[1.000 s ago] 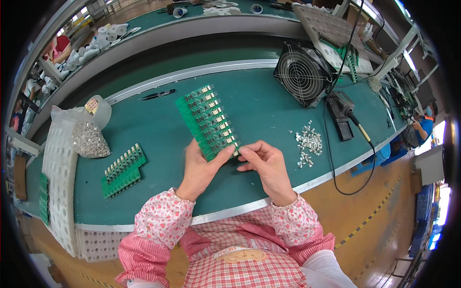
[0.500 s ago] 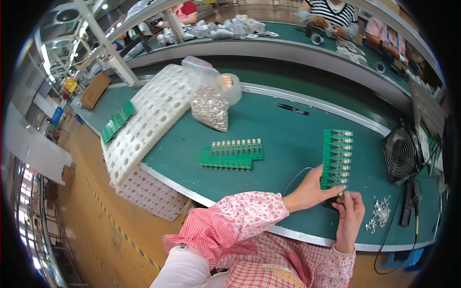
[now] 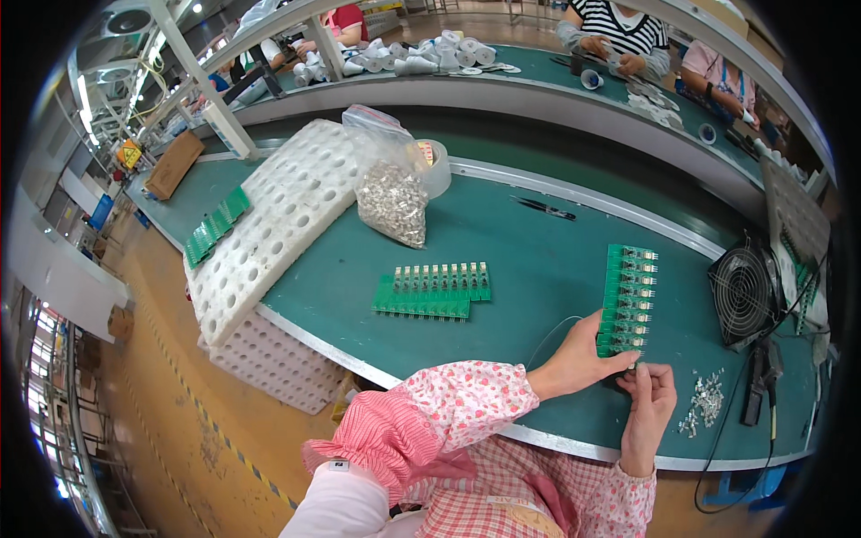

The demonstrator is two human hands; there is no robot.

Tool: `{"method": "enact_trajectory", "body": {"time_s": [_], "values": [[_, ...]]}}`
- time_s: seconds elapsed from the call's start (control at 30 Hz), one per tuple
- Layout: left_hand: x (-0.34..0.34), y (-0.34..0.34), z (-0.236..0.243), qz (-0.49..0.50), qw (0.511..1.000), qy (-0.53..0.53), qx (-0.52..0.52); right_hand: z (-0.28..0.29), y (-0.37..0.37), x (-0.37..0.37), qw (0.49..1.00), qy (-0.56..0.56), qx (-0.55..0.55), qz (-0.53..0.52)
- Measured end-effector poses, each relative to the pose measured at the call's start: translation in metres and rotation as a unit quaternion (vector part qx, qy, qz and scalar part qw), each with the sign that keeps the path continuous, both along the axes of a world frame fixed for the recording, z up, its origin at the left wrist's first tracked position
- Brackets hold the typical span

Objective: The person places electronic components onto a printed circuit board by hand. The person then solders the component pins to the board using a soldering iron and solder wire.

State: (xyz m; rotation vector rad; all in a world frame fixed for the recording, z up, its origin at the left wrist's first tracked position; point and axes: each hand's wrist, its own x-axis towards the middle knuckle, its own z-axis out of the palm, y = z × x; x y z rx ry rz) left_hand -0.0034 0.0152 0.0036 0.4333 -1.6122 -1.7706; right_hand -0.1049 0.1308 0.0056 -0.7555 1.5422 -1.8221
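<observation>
Bench [image 3: 538, 287] unchanged; hands [image 3: 576, 360] still at board [image 3: 621, 300]

Beyond my left hand [image 3: 574, 360], black tweezers [image 3: 558, 212] lie on the bench top. Farther to its left I have a translucent tape roll [image 3: 438, 172], then a white foam tray [image 3: 289, 199] with round holes. Ahead and right of my right hand [image 3: 649, 405] stands a black fan [image 3: 744, 291]. Well beyond both, a striped-top co-worker [image 3: 619, 25] sits.
</observation>
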Motion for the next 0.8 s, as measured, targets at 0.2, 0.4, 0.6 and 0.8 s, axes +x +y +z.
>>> {"method": "enact_trajectory", "body": {"time_s": [0.2, 0.4, 0.6, 0.8], "values": [[0.007, -0.004, 0.012, 0.005, 0.998, -0.063, -0.024, -0.001, -0.004, 0.000, 0.996, -0.085, -0.013, 0.036], [0.001, -0.004, 0.011, 0.010, 0.998, -0.043, 0.044, -0.005, -0.006, -0.009, 0.991, -0.124, -0.012, 0.056], [-0.003, 0.000, 0.009, 0.010, 0.997, -0.056, 0.051, -0.003, 0.000, -0.011, 0.991, -0.119, -0.002, 0.066], [-0.001, 0.001, 0.011, 0.015, 0.997, -0.059, 0.056, -0.004, 0.000, -0.010, 0.992, -0.110, 0.002, 0.065]]}}
